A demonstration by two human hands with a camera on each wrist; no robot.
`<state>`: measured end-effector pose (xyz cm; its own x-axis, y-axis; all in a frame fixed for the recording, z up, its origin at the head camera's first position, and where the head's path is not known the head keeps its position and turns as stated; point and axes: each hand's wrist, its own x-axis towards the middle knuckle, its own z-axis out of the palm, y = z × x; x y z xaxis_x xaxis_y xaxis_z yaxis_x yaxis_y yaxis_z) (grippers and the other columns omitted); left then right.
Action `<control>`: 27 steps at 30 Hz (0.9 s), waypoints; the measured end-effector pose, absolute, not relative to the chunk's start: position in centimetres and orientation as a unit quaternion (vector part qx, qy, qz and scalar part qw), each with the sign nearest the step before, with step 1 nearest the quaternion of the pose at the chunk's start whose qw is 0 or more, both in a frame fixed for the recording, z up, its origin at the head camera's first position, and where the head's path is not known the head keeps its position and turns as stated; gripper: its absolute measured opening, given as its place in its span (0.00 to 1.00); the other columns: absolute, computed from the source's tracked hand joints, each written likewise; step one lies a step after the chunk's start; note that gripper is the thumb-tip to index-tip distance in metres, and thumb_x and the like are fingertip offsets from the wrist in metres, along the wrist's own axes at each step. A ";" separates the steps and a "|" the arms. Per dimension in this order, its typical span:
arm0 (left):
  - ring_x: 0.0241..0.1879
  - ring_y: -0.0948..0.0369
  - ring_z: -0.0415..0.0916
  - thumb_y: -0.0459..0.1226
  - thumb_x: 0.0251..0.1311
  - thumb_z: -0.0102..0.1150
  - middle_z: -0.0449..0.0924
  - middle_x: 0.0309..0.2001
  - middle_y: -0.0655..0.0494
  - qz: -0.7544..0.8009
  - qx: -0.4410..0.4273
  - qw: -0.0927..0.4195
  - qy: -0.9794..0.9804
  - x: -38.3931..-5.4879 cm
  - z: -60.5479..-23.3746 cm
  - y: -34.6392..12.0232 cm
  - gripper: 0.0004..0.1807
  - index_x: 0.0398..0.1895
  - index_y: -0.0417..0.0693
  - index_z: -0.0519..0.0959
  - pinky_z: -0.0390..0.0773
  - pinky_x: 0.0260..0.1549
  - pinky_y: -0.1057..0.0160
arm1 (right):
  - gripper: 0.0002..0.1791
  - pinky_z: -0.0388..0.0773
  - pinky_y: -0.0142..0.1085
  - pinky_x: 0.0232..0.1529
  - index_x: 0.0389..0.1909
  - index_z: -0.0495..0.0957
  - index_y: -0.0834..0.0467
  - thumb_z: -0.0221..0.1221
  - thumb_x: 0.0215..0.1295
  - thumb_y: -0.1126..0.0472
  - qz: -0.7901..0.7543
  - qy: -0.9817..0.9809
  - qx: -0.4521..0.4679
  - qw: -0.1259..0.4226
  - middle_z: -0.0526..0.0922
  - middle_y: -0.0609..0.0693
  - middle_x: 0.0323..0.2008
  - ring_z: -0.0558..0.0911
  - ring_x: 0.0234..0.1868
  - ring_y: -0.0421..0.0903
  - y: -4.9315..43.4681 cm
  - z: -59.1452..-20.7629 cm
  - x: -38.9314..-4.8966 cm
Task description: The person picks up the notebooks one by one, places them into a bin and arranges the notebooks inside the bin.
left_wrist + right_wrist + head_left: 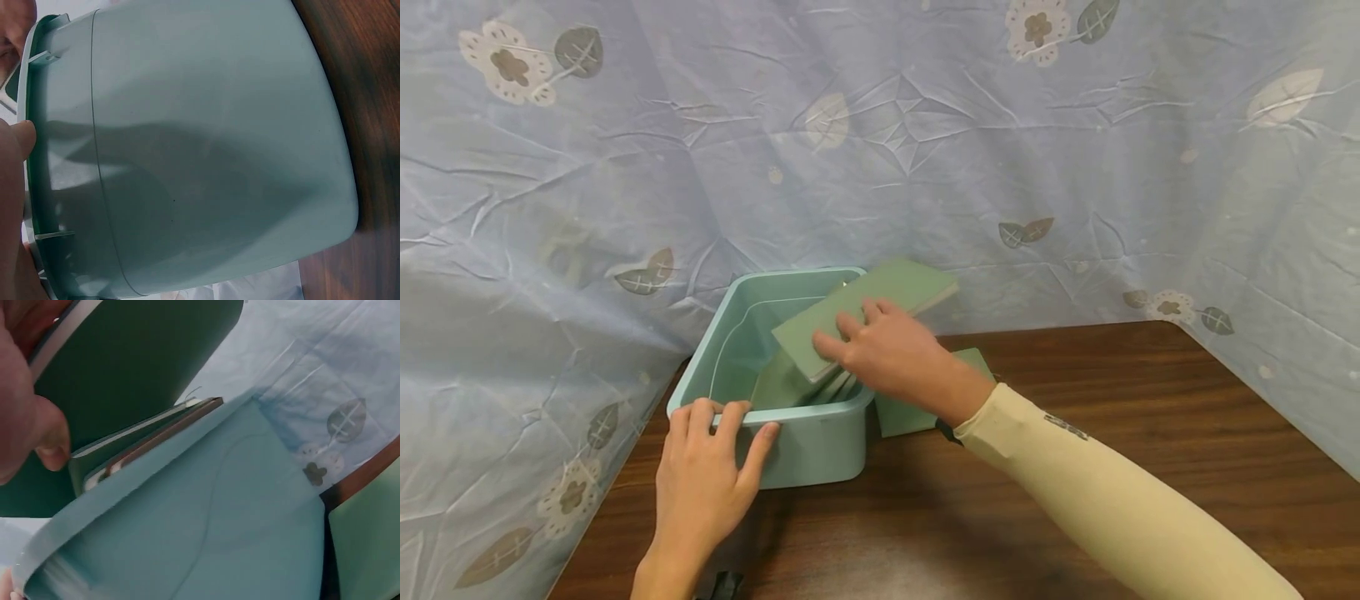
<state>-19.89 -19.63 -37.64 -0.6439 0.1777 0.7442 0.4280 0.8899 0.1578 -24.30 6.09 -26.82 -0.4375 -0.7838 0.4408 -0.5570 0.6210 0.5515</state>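
A light teal plastic bin (816, 448) stands on the table, with several green books (781, 383) leaning inside it. At its near rim, my left hand (703, 475) grips the edge, fingers over the top and thumb on the outer wall; the left wrist view shows the thumb (24, 139) at the rim. My right hand (898, 354) holds a green hardcover book (880, 287), tilted above the bin's right side. In the right wrist view this book (144, 369) overlaps the book edges (156, 434) below it. Part of its cover is hidden by the hand.
Another green book (901, 417) lies on the brown wooden table (1120, 467) just right of the bin, partly behind my right wrist. A pale flowered cloth (910, 183) hangs behind and along both sides of the table.
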 end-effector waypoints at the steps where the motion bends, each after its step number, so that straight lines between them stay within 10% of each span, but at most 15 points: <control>1: 0.45 0.44 0.66 0.52 0.60 0.63 0.68 0.38 0.45 -0.162 -0.170 0.387 -0.892 -19.9 -37.7 -19.6 0.22 0.46 0.44 0.79 0.71 0.37 0.45 | 0.12 0.80 0.40 0.38 0.54 0.74 0.49 0.52 0.74 0.64 -0.171 -0.836 0.399 0.336 0.80 0.50 0.37 0.79 0.30 0.52 6.0 -26.8 -24.2; 19: 0.45 0.44 0.65 0.52 0.61 0.62 0.68 0.38 0.44 -0.165 -0.169 0.384 -0.893 -19.8 -37.6 -19.6 0.22 0.46 0.44 0.79 0.70 0.38 0.45 | 0.18 0.79 0.44 0.44 0.58 0.72 0.45 0.56 0.69 0.58 -0.210 -0.858 0.367 0.290 0.79 0.49 0.44 0.79 0.39 0.53 5.5 -26.8 -23.7; 27: 0.44 0.43 0.66 0.53 0.61 0.62 0.68 0.38 0.44 -0.165 -0.173 0.387 -0.890 -19.8 -37.5 -19.5 0.23 0.46 0.43 0.79 0.70 0.38 0.46 | 0.22 0.78 0.46 0.46 0.54 0.74 0.44 0.54 0.68 0.37 -0.209 -0.861 0.360 0.293 0.78 0.48 0.43 0.77 0.40 0.53 5.4 -27.0 -23.6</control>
<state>-19.77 -19.50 -37.51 -0.6401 0.1808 0.7467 0.4363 0.8856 0.1596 -23.63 5.40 -26.97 -0.5694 -0.7418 0.3544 -0.4968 0.6539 0.5705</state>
